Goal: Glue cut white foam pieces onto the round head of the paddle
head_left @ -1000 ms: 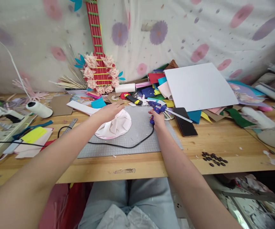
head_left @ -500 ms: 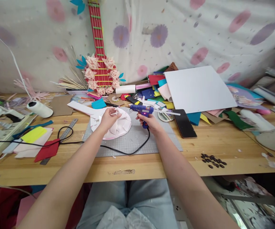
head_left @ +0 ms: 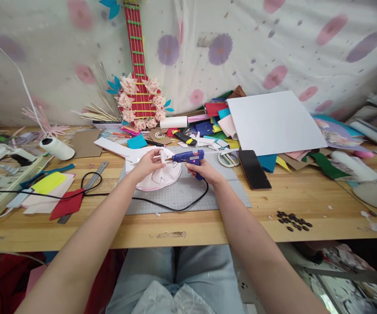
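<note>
My right hand (head_left: 203,169) grips a blue hot glue gun (head_left: 188,157), its nozzle pointing left and a glue stick (head_left: 222,151) sticking out of its back. My left hand (head_left: 149,165) pinches a small white folded piece (head_left: 164,156), with the nozzle right beside it; whether they touch I cannot tell. Underneath lies a round white shape (head_left: 171,176) with pleated folds and a long white strip (head_left: 111,147) reaching to the upper left. This round shape rests on a grey cutting mat (head_left: 188,194). The gun's black cord (head_left: 162,205) loops across the mat.
A red paper guitar (head_left: 141,107) trimmed with pale flowers leans at the back. Right of the mat lie scissors (head_left: 228,158), a phone (head_left: 254,170) and black oval pieces (head_left: 294,221). A white board (head_left: 276,124) covers felt scraps. A power strip (head_left: 10,185) is at left.
The glue gun has moved left and slightly down, bringing its nozzle up to the white piece in my left hand. The camera view has shifted slightly.
</note>
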Demonstrator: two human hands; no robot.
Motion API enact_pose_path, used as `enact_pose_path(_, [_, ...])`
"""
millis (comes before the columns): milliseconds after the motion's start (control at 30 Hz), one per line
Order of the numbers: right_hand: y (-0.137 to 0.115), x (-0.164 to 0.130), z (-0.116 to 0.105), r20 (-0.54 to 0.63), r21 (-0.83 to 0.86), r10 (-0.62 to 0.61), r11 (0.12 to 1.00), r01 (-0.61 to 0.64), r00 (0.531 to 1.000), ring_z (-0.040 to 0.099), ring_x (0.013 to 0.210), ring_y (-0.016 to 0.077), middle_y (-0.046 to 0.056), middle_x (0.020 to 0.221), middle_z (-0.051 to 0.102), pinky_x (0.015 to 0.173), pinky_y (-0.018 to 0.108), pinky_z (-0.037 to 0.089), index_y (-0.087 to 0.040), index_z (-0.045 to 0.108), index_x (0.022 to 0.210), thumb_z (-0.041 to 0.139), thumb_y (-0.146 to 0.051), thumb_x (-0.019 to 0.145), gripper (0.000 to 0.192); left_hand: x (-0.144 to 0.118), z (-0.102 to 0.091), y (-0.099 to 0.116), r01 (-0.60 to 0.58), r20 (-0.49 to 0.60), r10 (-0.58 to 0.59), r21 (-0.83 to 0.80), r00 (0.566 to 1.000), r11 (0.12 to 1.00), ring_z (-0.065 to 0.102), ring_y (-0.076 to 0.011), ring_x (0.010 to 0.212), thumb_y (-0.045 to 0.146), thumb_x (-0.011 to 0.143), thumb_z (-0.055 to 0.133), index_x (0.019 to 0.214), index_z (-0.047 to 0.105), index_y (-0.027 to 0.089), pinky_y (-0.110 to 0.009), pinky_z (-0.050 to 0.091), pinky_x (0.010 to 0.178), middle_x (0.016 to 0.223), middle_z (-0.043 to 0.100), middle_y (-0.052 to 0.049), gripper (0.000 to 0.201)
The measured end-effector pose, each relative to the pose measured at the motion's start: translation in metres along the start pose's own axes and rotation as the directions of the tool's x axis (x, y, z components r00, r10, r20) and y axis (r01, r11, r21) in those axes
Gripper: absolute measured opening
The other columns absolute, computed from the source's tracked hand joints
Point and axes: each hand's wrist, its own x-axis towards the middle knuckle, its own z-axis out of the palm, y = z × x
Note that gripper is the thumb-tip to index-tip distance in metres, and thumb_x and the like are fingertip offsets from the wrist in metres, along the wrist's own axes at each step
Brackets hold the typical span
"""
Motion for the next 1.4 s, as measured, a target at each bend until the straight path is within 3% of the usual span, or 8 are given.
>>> enact_pose_path(200, [-0.001,-0.001,0.0,0.022,-0.021,0.018,1.0,-0.017,1.0,0.048,0.045,0.0067,-0.003,0.054,0.055,0.043,0.019,0.039,-0.016,0.057,0.064,0.074,-0.048,0.062,0.036,-0.004,-0.002,0.005,-0.001,0.066,0.001,0.003,0.998,1.0,0.057,-0.0239,0.11,0.018,0.048,0.078,0.109,0.055,0.018,-0.043,0.04,0.1,0.124,0.055,-0.01,0.065])
enact_pose_path(533, [0.004,0.005,-0.003,-0.072,0.009,0.008,1.0,-0.007,0.997,0.044,0.043,0.0064,-0.004,0.051,0.051,0.042,0.02,0.039,-0.017,0.054,0.062,0.075,-0.047,0.061,0.036,-0.006,-0.002,0.01,0.011,0.149,-0.015,0.032,0.989,0.999,0.057,-0.0272,0.111,0.02,0.047,0.08,0.107,0.059,0.019,-0.044,0.043,0.096,0.127,0.054,-0.011,0.064])
enact_pose_path(1033, [-0.002,-0.002,-0.003,0.033,-0.02,0.012,1.0,-0.011,0.999,0.044,0.045,0.0077,-0.006,0.048,0.046,0.044,0.022,0.04,-0.018,0.054,0.061,0.076,-0.047,0.059,0.037,-0.001,-0.007,0.012,-0.038,0.094,0.028,0.103,0.995,0.994,0.056,-0.0254,0.111,0.024,0.05,0.077,0.113,0.056,0.018,-0.042,0.043,0.097,0.12,0.059,-0.01,0.066])
enact_pose_path(1167, [-0.004,0.0,-0.003,-0.012,0.061,0.018,0.998,-0.017,1.0,0.045,0.049,0.0079,-0.001,0.06,0.057,0.045,0.023,0.043,-0.017,0.061,0.068,0.078,-0.047,0.056,0.037,0.005,-0.011,0.011,-0.097,0.087,0.082,0.19,0.993,0.977,0.054,-0.0247,0.112,0.026,0.055,0.074,0.12,0.052,0.017,-0.043,0.041,0.099,0.123,0.056,-0.011,0.069])
enact_pose_path(1267, [-0.002,0.004,-0.006,-0.153,0.126,-0.005,0.992,0.025,0.988,0.045,0.051,0.0069,0.001,0.067,0.062,0.045,0.021,0.042,-0.017,0.062,0.068,0.077,-0.048,0.057,0.036,0.008,-0.011,0.013,-0.216,0.134,0.174,0.447,0.976,0.868,0.051,-0.0241,0.115,0.022,0.059,0.069,0.124,0.051,0.018,-0.042,0.039,0.102,0.125,0.053,-0.01,0.068])
enact_pose_path(1400, [0.005,0.011,-0.016,-0.354,0.217,-0.002,0.973,0.084,0.935,0.042,0.047,0.0051,0.0,0.067,0.062,0.041,0.019,0.038,-0.018,0.06,0.069,0.077,-0.047,0.057,0.036,0.007,0.005,0.023,-0.359,0.313,0.177,0.794,0.933,0.49,0.046,-0.0235,0.121,0.015,0.064,0.06,0.127,0.051,0.021,-0.035,0.037,0.104,0.126,0.05,-0.007,0.064])
